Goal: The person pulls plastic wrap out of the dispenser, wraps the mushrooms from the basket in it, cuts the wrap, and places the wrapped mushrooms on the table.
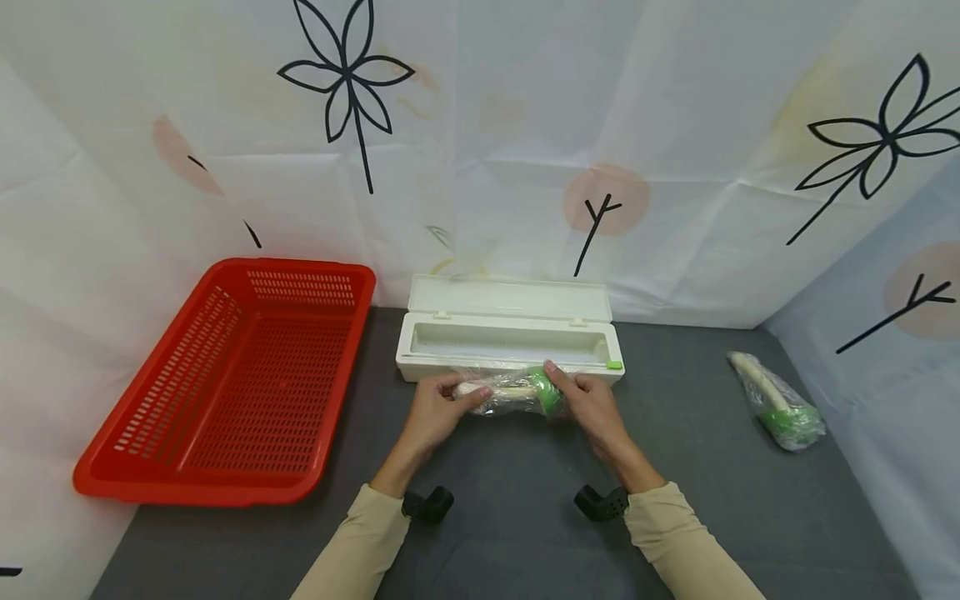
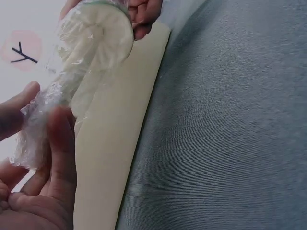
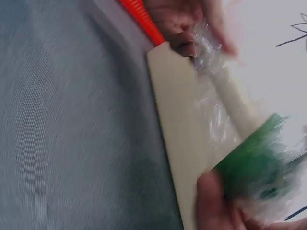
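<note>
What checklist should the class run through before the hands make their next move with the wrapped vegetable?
1. Left hand grips the white end of the wrapped vegetable: ok.
2. Right hand grips its green end: ok.
3. Film fully sealed around it: cannot tell.
4. Film dispenser box lid open: ok.
5. Red basket holds nothing visible: ok.
6. Second wrapped vegetable lies apart, at the right: ok.

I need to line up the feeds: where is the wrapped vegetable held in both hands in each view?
Head: wrapped vegetable at centre, in front of the cream dispenser box.
Left wrist: upper left, white end toward the camera.
Right wrist: right side, green end nearest.
Shared landmark: the box's cream front wall.
</note>
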Demonstrator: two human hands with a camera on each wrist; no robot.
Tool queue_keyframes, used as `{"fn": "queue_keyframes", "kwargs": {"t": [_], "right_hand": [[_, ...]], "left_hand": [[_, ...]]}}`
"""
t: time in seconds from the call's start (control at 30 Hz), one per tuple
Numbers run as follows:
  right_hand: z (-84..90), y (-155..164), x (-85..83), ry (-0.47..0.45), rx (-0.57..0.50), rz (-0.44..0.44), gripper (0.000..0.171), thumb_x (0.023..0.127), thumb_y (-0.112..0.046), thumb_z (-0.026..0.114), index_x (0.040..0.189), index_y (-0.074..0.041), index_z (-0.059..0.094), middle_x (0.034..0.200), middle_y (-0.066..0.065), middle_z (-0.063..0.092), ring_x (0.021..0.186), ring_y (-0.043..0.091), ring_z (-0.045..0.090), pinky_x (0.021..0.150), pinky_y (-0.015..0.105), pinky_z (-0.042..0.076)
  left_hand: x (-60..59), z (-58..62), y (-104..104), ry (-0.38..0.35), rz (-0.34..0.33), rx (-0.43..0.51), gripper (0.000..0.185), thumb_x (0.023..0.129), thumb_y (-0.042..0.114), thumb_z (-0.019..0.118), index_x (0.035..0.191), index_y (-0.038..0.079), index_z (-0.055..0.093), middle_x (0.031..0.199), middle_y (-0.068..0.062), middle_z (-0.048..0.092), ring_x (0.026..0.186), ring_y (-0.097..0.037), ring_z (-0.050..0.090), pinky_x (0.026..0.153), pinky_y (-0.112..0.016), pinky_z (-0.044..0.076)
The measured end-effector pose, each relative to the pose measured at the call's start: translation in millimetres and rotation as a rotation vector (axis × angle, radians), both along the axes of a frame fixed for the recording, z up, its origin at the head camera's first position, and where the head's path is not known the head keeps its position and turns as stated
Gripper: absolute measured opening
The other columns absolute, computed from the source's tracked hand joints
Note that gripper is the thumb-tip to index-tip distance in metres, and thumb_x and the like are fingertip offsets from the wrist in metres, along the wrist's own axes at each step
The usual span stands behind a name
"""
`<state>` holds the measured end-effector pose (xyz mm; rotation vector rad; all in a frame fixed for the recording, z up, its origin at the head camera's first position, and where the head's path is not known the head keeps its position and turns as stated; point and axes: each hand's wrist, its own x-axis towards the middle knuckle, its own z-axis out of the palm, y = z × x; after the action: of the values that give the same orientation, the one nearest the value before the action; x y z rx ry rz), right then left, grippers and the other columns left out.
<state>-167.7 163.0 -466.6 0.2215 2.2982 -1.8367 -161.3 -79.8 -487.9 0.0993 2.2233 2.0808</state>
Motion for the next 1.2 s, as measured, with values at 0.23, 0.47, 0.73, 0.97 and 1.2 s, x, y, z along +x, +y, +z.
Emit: {"fn": "queue_keyframes", "kwargs": {"t": [0.23,0.47,0.73,0.97,1.2], "right_hand": [[2.9,12.2,-7.5,-0.116,-0.193,0.159,0.037,0.103,-0.038,0.06,0.097,-0.002,0.064,0.096,0.003,0.063,0.091,0.016,0.06,0.089,0.039,0.049],[3.8,16.7,-15.9,-0.099,-0.26,0.19,0.034,0.104,-0.037,0.059,0.085,-0.01,0.066,0.101,0.006,0.061,0.104,0.021,0.053,0.095,0.04,0.039],[3.1,13.2,-16.9,-0.065,-0.186,0.128,0.049,0.103,-0.043,0.058,0.097,0.003,0.073,0.137,0.018,0.054,0.139,0.029,0.039,0.117,0.05,0.026],[-0.2,13.0,-17.1,-0.009,0.136,0.053,0.064,0.094,-0.06,0.065,0.054,-0.015,0.04,0.059,-0.005,0.026,0.061,0.016,0.03,0.063,0.032,0.031],[1.3,17.6,-13.0,0.036,0.207,0.25,0.037,0.098,-0.036,0.069,0.082,-0.002,0.07,0.092,0.01,0.06,0.079,0.023,0.062,0.077,0.041,0.054]], "left_hand": [[-11.8,-3.9,-2.6,-0.092,-0.022,-0.038,0.039,0.089,0.027,0.081,0.062,0.008,0.06,0.058,0.006,0.045,0.055,-0.015,0.047,0.06,-0.031,0.045],[-23.3,-6.5,-7.1,0.013,-0.118,-0.049,0.054,0.091,0.023,0.079,0.052,0.0,0.049,0.058,0.006,0.031,0.056,-0.012,0.026,0.058,-0.028,0.028],[-24.7,-8.0,-3.3,0.053,-0.086,-0.048,0.057,0.091,0.023,0.079,0.052,-0.01,0.054,0.054,0.006,0.041,0.053,-0.01,0.033,0.057,-0.026,0.028],[-23.5,-3.5,1.8,-0.137,-0.008,-0.165,0.064,0.088,0.04,0.08,0.045,0.015,0.04,0.051,0.007,0.023,0.046,-0.01,0.022,0.046,-0.025,0.029],[-21.8,-5.8,1.6,-0.163,-0.011,-0.305,0.031,0.089,0.03,0.081,0.069,0.006,0.079,0.063,0.001,0.061,0.055,-0.014,0.054,0.053,-0.028,0.046]]}}
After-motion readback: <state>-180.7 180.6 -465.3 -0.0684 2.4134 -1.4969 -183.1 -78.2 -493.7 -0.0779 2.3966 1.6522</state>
